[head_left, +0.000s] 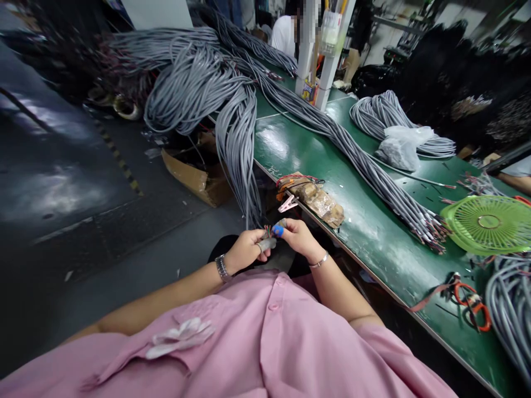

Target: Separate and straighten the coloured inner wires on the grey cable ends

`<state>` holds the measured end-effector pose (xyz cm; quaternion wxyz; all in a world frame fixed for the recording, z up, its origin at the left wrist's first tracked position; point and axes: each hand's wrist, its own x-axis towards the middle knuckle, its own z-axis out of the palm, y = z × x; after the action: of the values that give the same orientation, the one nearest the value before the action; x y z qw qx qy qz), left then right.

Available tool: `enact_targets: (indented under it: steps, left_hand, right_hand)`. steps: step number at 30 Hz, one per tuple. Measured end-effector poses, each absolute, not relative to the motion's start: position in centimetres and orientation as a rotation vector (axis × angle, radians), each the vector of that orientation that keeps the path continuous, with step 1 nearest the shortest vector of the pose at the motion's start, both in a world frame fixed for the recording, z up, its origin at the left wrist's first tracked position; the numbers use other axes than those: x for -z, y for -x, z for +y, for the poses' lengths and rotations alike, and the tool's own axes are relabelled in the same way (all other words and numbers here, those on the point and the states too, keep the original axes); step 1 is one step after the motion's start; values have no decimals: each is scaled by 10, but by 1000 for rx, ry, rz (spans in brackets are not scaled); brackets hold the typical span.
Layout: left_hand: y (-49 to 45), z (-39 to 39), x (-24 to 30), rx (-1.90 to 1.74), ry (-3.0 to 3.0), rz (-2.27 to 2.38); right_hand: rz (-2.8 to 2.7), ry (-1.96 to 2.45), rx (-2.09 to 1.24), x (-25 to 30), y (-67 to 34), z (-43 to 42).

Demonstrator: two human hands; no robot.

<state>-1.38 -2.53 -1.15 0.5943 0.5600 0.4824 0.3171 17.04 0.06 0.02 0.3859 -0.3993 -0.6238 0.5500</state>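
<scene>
Both of my hands meet in front of my body, just off the table edge. My left hand (pixel 248 249) is closed on the end of a cable, whose thin coloured wires (pixel 267 231) fan out between the hands; the cable's jacket is mostly hidden by my fingers. My right hand (pixel 301 237) pinches at those wires, with a blue cover on one fingertip. Tape or finger covers wrap other fingers. Just behind hangs a thick bundle of grey cables (pixel 237 146) over the table edge. A pink clip (pixel 288 203) sits near a tape-wrapped wooden block (pixel 319 202).
Across the green table (pixel 286 146) runs a long grey cable bundle (pixel 357 152). A green basket (pixel 489 224), orange-handled scissors (pixel 473 304) and a plastic bag (pixel 402 148) lie rightward. A cardboard box (pixel 199 177) stands on the floor. A person (pixel 284 36) is beyond the post.
</scene>
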Motion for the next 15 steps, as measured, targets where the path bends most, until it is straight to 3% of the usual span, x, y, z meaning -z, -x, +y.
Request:
enact_targets:
  steps: [7,15]
  left_hand:
    - [9,-25,10,-1013,-938,1094]
    - [14,-23,7,-889,-1343,1054]
  right_hand:
    - [-1114,953,-1535,11,-156,-20]
    - [-1008,1084,-1546,10,-140,-6]
